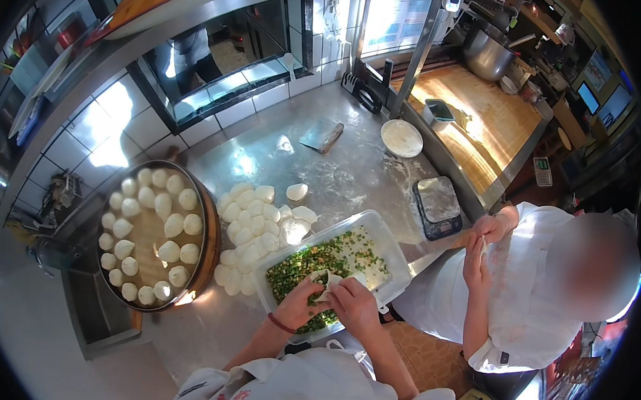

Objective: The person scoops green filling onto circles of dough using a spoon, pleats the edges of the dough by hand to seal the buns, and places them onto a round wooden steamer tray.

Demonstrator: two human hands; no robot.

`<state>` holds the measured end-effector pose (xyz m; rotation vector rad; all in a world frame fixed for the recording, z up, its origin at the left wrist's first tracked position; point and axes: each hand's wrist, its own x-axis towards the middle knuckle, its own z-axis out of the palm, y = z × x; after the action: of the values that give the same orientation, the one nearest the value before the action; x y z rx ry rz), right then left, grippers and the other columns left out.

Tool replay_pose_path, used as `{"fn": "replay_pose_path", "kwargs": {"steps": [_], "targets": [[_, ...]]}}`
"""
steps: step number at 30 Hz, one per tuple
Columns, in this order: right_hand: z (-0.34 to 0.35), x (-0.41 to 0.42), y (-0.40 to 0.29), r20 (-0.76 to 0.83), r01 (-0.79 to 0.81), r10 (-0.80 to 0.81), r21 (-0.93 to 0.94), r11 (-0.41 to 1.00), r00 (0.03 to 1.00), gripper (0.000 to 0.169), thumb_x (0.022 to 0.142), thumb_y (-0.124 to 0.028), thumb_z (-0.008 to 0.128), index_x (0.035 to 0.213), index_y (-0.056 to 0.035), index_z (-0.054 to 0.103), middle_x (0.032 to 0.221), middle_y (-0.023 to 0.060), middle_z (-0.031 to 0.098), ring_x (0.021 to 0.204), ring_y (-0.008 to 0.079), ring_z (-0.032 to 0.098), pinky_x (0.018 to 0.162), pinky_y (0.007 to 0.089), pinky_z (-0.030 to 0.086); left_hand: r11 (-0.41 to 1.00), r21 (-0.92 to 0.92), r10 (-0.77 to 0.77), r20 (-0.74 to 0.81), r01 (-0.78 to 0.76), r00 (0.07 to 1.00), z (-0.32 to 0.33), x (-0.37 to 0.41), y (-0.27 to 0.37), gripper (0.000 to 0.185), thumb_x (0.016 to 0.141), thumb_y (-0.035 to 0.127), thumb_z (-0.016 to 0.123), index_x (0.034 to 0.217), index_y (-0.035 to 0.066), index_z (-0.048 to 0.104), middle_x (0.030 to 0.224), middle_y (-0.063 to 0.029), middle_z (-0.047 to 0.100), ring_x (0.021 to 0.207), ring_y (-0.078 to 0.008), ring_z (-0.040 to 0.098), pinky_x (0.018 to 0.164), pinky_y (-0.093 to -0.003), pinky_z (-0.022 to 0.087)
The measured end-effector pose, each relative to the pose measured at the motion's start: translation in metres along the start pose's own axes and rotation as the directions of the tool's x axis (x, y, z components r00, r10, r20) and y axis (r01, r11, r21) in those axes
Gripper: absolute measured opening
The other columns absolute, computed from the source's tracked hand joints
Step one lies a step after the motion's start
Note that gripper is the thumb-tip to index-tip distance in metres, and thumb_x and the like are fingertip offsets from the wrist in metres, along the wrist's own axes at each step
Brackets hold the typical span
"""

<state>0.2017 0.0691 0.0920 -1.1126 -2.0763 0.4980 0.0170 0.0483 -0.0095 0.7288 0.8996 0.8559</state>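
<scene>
Over a rectangular plastic tub (402, 272) of chopped green filling (308, 257), my two hands are together at a dough wrapper (327, 284) with green filling in it. My left hand (302, 306) cups the wrapper from the left side. The fingers of my right hand (355, 305) pinch its edge. Left of the tub lie many flattened dough pieces (252, 217), partly overlapping, on the steel table. Farther left stands a round steamer (209, 237) holding many filled buns (169, 251) spaced around its floor.
A co-worker in white (521, 281) stands close on the right, hands pressed together. Behind the tub are a scale (437, 205), a bowl of flour (401, 139) and a dough scraper (322, 136). A sink (93, 301) lies left, below the steamer. A metal post (419, 56) rises at the table's back.
</scene>
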Motion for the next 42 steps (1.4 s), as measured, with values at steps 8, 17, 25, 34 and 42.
{"fn": "replay_pose_path", "kwargs": {"steps": [8,17,25,34,42], "targets": [[0.003,-0.007,0.001,-0.088,-0.050,0.058,0.087,0.995,0.994,0.018,0.078,0.002,0.073,0.095,-0.0021,0.068,0.088,0.0118,0.063,0.073,0.0296,0.065,0.061,0.0368,0.054,0.705,0.613,0.404,0.066,-0.357,0.912,0.038,-0.011,0.050,0.052,0.089,0.001,0.071,0.136,0.006,0.050,0.132,-0.0055,0.054,0.117,-0.0117,0.054,0.089,-0.0308,0.054],[-0.011,0.004,0.001,0.003,0.070,-0.070,0.109,0.992,0.998,0.016,0.081,-0.002,0.074,0.096,-0.0031,0.067,0.091,0.0102,0.063,0.077,0.0290,0.067,0.063,0.0365,0.055,0.913,-0.403,-0.081,-0.028,0.064,0.996,0.044,-0.006,0.033,0.026,0.106,0.022,0.052,0.131,0.018,0.055,0.129,-0.0015,0.060,0.114,-0.0142,0.061,0.086,-0.0316,0.057],[-0.019,0.006,-0.013,-0.056,-0.292,0.292,0.022,0.956,0.955,0.026,0.079,-0.015,0.079,0.100,-0.0058,0.069,0.097,0.0095,0.062,0.076,0.0286,0.067,0.064,0.0375,0.055,0.899,-0.436,-0.073,-0.071,0.036,0.995,0.056,-0.009,0.032,0.027,0.105,0.016,0.052,0.132,0.016,0.053,0.126,-0.0030,0.060,0.109,-0.0154,0.064,0.081,-0.0301,0.058],[-0.012,0.001,-0.010,-0.052,-0.175,0.176,0.024,0.984,0.983,0.017,0.081,-0.007,0.075,0.097,-0.0059,0.069,0.091,0.0102,0.063,0.074,0.0309,0.066,0.062,0.0391,0.053,0.988,-0.127,0.084,-0.037,-0.088,0.996,0.058,-0.013,0.048,0.029,0.104,0.012,0.050,0.132,0.012,0.053,0.124,-0.0034,0.059,0.112,-0.0152,0.061,0.088,-0.0321,0.058],[-0.002,-0.006,-0.001,-0.104,-0.126,0.129,0.035,0.991,0.986,0.015,0.080,0.002,0.072,0.093,-0.0016,0.067,0.088,0.0129,0.063,0.074,0.0325,0.066,0.063,0.0393,0.054,0.872,-0.479,-0.087,0.049,0.100,0.995,0.049,-0.014,0.051,0.039,0.102,0.008,0.044,0.141,0.006,0.047,0.129,-0.0041,0.055,0.114,-0.0141,0.059,0.093,-0.0338,0.057]]}}
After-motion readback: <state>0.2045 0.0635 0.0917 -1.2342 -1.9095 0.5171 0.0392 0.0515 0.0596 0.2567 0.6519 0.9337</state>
